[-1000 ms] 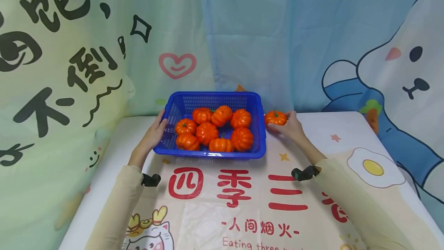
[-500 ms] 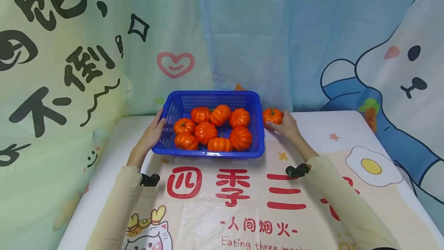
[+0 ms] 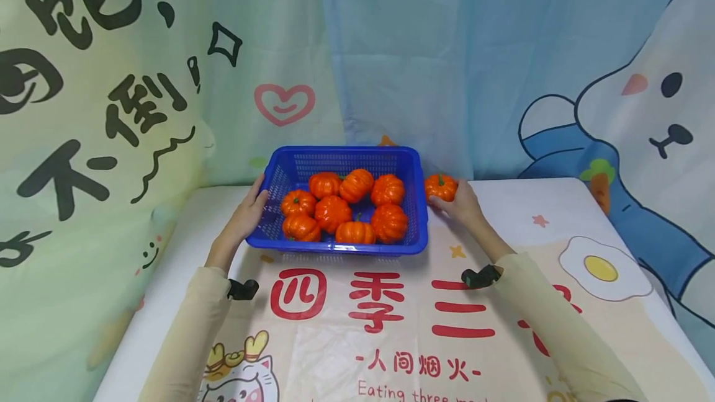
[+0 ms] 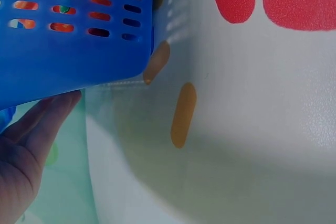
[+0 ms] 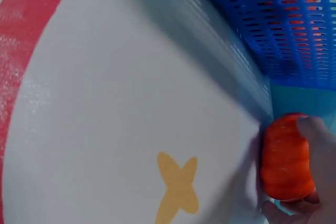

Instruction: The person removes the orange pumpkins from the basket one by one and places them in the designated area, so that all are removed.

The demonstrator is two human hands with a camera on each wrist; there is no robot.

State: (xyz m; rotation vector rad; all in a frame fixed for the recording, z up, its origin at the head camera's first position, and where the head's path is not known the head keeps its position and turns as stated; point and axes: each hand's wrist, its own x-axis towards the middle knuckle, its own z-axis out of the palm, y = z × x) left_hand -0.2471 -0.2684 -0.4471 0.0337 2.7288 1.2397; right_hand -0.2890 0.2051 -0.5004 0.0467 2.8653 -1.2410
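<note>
A blue plastic basket (image 3: 337, 249) with slotted walls sits at the back of the table, holding several small orange pumpkins (image 3: 332, 214). Against its left wall, my left hand (image 3: 246, 216) rests with fairly straight fingers; the left wrist view shows those fingers (image 4: 50, 124) touching the wall below the rim. Just outside the right wall, my right hand (image 3: 462, 205) grips one orange pumpkin (image 3: 440, 187) with a green stem. In the right wrist view, thumb and fingers lie on either side of this pumpkin (image 5: 286, 158), low by the tabletop; whether it touches the table I cannot tell.
The table (image 3: 503, 203) wears a printed cover with red characters and a fried egg picture (image 3: 603, 268). A patterned curtain (image 3: 399, 67) hangs directly behind the basket and the table's back edge. Each wrist carries a small black device (image 3: 243, 290).
My right hand has shifted slightly left with the pumpkin, which has tilted a little in its grip. My left hand and the basket look the same.
</note>
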